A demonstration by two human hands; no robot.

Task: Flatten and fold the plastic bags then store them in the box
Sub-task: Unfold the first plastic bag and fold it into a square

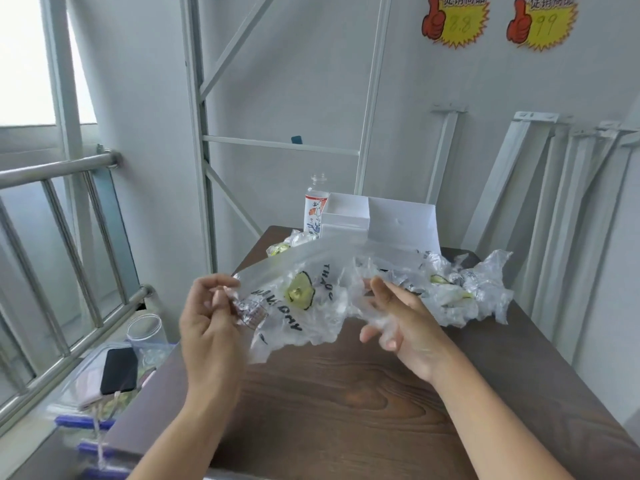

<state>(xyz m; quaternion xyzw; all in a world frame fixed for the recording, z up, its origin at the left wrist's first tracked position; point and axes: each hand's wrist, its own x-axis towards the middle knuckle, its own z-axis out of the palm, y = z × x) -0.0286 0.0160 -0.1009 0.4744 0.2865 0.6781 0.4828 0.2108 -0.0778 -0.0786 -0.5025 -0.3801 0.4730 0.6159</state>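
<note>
Holding one plastic bag (301, 296) up above the table (346, 393) — left hand (207, 327) pinching its left edge, right hand (398, 327) curled into the crumpled right side. Could slip free or tear if tugged taut too hard, being thin, creased film. Beyond, more crumpled bags (467, 289) heaped before the open box (343, 225), bottle (316, 206) just beside it — likely crowding the flattening space.

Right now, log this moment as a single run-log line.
stage: flattening | left hand: pinches plastic bag | right hand: grips same bag | bag: crumpled, held above table | box: open, far side | other bags: crumpled on table
</note>
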